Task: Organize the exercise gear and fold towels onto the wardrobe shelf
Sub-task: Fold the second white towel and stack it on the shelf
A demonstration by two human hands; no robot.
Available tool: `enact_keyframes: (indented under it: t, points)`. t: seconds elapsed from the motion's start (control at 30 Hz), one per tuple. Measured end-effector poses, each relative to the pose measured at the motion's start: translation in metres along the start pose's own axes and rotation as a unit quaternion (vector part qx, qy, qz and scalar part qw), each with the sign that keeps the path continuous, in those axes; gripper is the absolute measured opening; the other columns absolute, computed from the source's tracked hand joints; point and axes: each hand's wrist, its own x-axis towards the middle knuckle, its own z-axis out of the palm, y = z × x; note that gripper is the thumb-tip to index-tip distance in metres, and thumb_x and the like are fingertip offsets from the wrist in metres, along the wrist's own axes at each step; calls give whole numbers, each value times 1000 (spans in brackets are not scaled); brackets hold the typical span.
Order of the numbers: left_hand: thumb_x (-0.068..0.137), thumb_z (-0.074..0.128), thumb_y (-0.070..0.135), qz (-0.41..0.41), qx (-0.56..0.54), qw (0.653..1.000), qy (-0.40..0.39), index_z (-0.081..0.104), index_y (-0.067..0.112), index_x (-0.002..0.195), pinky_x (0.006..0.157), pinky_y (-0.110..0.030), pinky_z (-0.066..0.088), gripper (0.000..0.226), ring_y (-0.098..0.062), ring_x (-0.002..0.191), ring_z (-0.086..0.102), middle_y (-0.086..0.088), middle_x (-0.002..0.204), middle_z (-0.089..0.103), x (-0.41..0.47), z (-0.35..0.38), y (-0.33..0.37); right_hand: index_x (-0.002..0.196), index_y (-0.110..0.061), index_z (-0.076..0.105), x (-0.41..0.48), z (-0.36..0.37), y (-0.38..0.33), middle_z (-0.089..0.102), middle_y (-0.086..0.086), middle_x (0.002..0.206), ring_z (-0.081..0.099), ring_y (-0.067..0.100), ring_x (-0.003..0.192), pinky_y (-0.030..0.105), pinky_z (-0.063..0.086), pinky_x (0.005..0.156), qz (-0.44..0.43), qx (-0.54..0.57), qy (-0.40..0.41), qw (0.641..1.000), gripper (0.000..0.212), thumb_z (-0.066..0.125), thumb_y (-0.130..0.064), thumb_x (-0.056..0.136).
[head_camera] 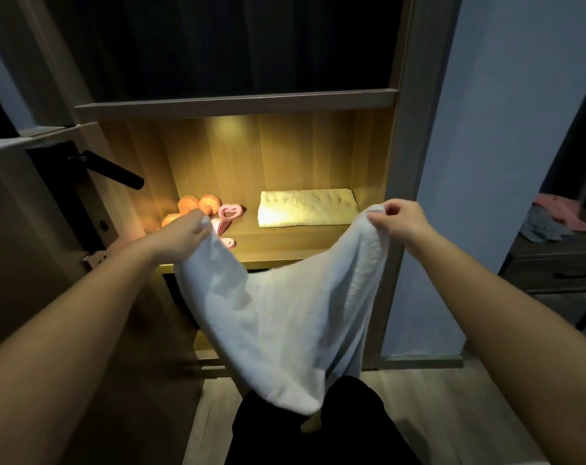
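We pinch the towel [278,317] by its top corners, left hand [184,231] and right hand [399,221] apart, so it hangs flat below (ready to fold).

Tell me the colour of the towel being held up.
Plain white, no pattern. The towel shows best in the head view.

The white towel [285,323] covers the compartment under the shelf [285,241] and part of the pink heart-shaped pieces [230,211]. The left hand [188,231] hides part of the orange gear [197,203], and its fingertips are buried in cloth. The dresser [553,273] is cut by the right edge, and the clothes [550,219] on it blur.
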Motion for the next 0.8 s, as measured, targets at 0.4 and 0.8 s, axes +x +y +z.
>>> enact_keyframes:
  t: [0.4,0.8]
  points:
    - [97,49,14,-215,91,953,194,48,7,89,67,-43,44,11,-46,84,56,-29,90,55,-48,-24,-116,68,-11,45,34,-103,55,44,7,69,46,25,78,32,34,71,92,-123,232,961,31,64,-22,90]
    - [104,39,24,-250,-65,912,319,54,4,101,73,-45,41,25,-45,88,53,-29,102,54,-34,-40,-105,72,-11,46,46,-109,43,48,13,83,46,25,80,33,37,73,66,-79,286,953,27,62,-24,90]
